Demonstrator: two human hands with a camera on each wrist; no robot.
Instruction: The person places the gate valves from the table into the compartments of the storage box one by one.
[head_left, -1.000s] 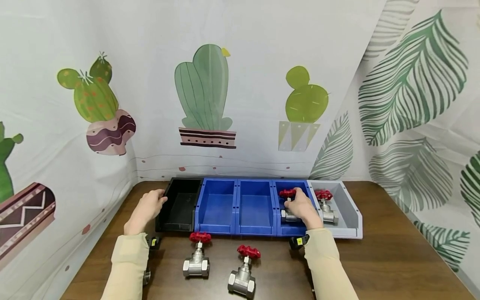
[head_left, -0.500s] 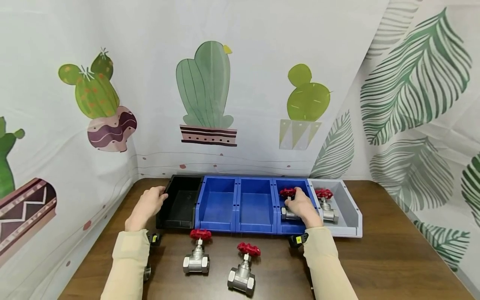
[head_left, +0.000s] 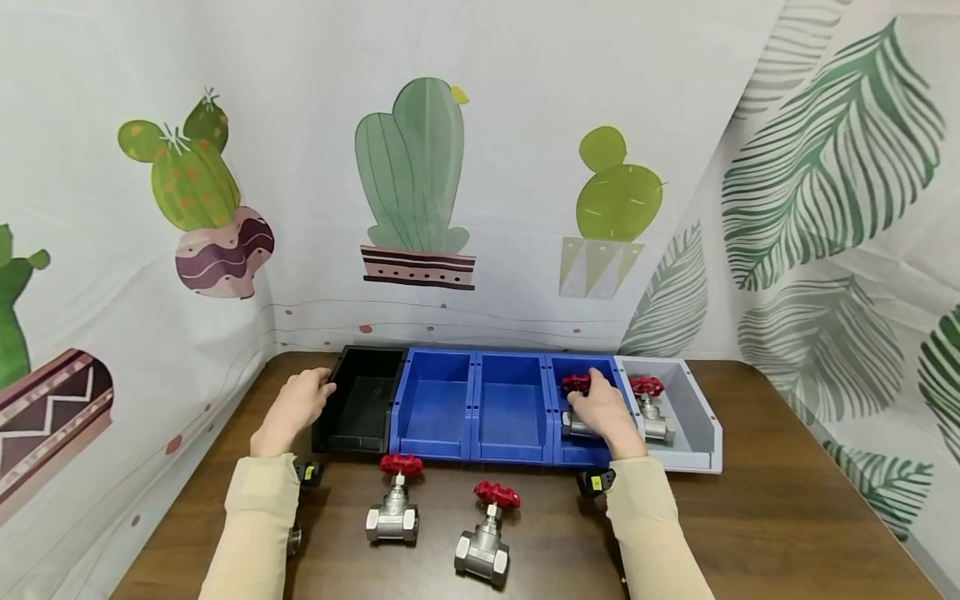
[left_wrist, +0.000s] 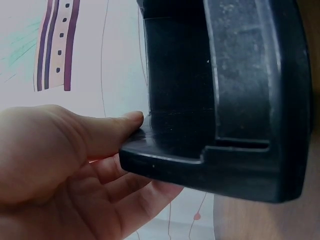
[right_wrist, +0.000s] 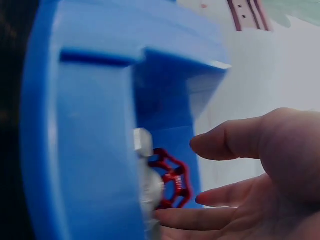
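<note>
At the left end of the bin row, my left hand [head_left: 292, 408] holds the side wall of a black bin [head_left: 360, 410]. In the left wrist view the thumb of this hand [left_wrist: 75, 165] lies at the inner side of the bin's wall [left_wrist: 245, 172], the fingers outside. My right hand [head_left: 607, 410] is over the rightmost blue bin [head_left: 585, 456], beside a metal valve [head_left: 576, 425] lying inside. The right wrist view has that hand [right_wrist: 287, 177] with thumb and fingers spread apart, fingertips close to the red handwheel [right_wrist: 174, 178]; whether they touch it I cannot tell.
A grey bin [head_left: 696, 417] at the right end contains another valve [head_left: 657, 427]. Two more blue bins stand mid-row. In front, two red-wheeled valves [head_left: 392, 518] [head_left: 482, 552] lie on the wooden table [head_left: 780, 500]. Another metal piece [head_left: 294, 540] is partly hidden by the left sleeve.
My right hand's index finger has lifted slightly and the grasp around the valve in the blue bin has loosened. The left hand stays on the black bin. The head view has shifted a little.
</note>
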